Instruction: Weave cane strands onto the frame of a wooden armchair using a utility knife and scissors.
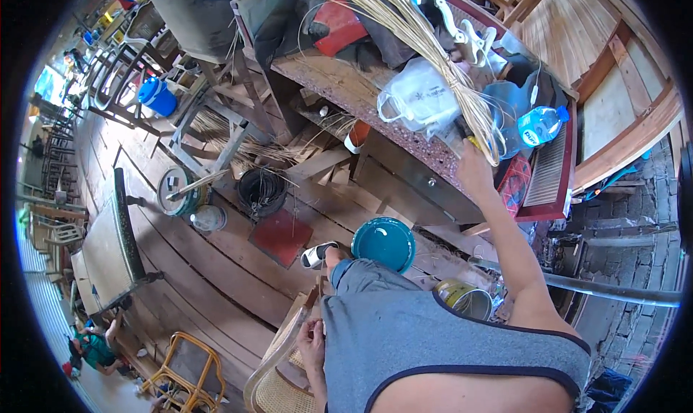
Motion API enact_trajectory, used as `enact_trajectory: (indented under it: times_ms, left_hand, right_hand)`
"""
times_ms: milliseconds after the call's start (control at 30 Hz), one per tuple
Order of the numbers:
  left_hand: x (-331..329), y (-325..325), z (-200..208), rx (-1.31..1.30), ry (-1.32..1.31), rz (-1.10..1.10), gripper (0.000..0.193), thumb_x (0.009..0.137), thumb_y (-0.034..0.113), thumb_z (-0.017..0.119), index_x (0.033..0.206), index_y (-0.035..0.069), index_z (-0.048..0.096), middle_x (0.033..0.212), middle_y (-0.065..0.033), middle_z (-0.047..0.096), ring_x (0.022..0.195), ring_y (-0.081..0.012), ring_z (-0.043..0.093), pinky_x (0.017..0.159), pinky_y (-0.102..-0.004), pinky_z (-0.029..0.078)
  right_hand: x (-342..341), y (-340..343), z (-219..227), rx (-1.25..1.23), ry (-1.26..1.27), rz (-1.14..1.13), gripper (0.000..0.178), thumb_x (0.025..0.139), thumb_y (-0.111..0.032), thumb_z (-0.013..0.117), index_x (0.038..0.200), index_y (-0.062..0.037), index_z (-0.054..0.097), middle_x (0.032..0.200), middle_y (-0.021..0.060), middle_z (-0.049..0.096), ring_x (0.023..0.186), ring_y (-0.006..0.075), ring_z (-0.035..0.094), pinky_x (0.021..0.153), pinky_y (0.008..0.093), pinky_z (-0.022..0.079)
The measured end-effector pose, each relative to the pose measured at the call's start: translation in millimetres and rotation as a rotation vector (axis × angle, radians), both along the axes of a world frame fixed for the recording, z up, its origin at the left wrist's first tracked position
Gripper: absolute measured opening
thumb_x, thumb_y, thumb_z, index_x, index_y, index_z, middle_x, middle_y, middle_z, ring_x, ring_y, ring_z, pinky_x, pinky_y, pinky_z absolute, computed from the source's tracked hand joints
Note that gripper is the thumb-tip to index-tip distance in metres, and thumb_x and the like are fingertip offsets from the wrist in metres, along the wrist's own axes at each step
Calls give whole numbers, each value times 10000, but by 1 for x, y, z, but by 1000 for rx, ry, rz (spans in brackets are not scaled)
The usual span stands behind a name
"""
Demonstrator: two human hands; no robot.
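My right hand (474, 169) reaches up to the edge of the work table (346, 92), its fingers closed round a tool with a yellow handle (473, 143); the rest of that tool is hard to make out. A long bundle of cane strands (451, 77) ends in a bend right beside these fingers. Low down, my left hand (312, 343) is curled next to the rim of a wooden chair with a woven cane seat (285, 391). Its fingers are pressed together, and what they hold, if anything, is too small to tell.
On the table are a white plastic bag (422, 99), a water bottle (543, 126) and a red cloth (338, 27). A teal basin (383, 244), a tin can (463, 300), a black bucket (261, 192) and a lidded pail (180, 191) stand on the plank floor. Another person (97, 348) sits at lower left.
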State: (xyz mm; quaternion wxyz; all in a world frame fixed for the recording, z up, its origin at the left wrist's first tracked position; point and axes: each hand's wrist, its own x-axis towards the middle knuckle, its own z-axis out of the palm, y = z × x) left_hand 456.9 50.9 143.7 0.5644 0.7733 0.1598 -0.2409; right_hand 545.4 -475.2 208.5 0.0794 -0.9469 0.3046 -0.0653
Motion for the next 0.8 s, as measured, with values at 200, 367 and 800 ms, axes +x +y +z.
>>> enact_trajectory:
  times_ms: [200,367,800]
  left_hand:
    - [6,0,-5,-31,-37,-18,158,932,169,614,929,15,651,735,23,586,632,-60,491,579,-218,412]
    - [12,-2,0,-23,11,-24,160,933,167,614,929,11,652,748,13,602,642,-64,501,589,-225,420]
    - [13,8,-10,-26,-1,-81,181,935,176,608,937,0,649,779,6,620,680,-71,522,629,-235,441]
  right_hand:
    - [2,-35,5,-262,8,9,467,818,-145,585,1230,54,494,1209,301,534,1082,432,559,945,485,452]
    - [-4,-54,-13,-139,96,-4,564,789,-210,647,1262,11,434,1239,304,505,1135,449,524,978,495,425]
    - [-18,-49,4,-74,260,-141,416,790,-94,584,1188,-3,504,1180,226,565,1071,403,595,878,487,508]
